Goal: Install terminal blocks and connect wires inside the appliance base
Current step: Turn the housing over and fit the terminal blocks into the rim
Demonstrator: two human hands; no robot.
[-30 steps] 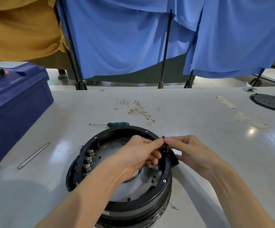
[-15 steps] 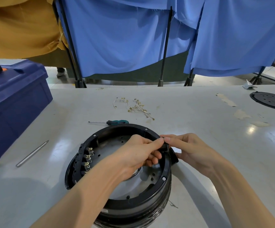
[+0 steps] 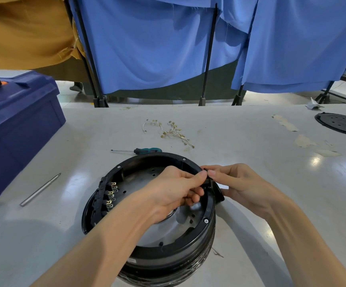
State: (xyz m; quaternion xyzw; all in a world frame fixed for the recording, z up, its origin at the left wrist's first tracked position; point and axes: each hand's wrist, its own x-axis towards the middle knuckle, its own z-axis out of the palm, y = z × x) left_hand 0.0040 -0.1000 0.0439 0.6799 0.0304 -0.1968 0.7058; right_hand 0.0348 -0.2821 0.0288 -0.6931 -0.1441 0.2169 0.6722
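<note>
Both forearms are recorded bare, extended from the lower edge and angled toward each other. The left forearm (image 3: 105,245) is directed up and to the right, the right forearm (image 3: 304,235) up and to the left. The left hand (image 3: 174,193) is presented back-up, thumb and forefinger brought to a pinch, the other fingers curled under the palm. The right hand (image 3: 240,183) is held opposite, fingers bent. A small black part (image 3: 209,181) is pinched between the touching fingertips (image 3: 203,174) of both hands. Both wrists are held nearly straight.

blue toolbox (image 3: 19,125) walls off left, screwdriver (image 3: 147,150) just behind appliance base (image 3: 188,241), open tabletop (image 3: 292,179) right
</note>
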